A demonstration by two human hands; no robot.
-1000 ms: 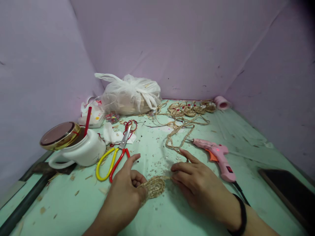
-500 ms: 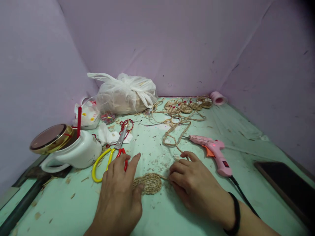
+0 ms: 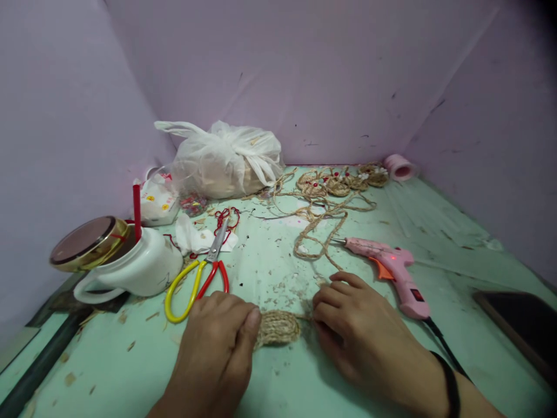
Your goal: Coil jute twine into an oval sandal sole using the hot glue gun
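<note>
A flat oval coil of braided straw cord point(image 3: 281, 327) lies at the front middle of the table. My left hand point(image 3: 220, 342) is closed on its left end, thumb on top, hiding that end. My right hand point(image 3: 352, 325) has its fingers curled round the cord's running strand, just right of the coil. From beyond that hand the loose cord point(image 3: 322, 255) loops away toward the back. Close behind my left hand lie scissors point(image 3: 211, 264) with one yellow and one red handle. A pink glue gun point(image 3: 391, 264) with a lit red light lies beyond my right hand.
At left stands a white mug point(image 3: 150, 270) with a gold-rimmed lid point(image 3: 89, 244) leaning on it. A knotted plastic bag point(image 3: 230, 162), finished cord pieces with red beads point(image 3: 335, 181) and a pink roll point(image 3: 400, 168) sit at the back. A phone point(image 3: 517, 325) lies at right.
My left hand's fingers, spread before, have closed on the coil's left end. The right hand keeps hold of the strand. The whole view has shifted slightly.
</note>
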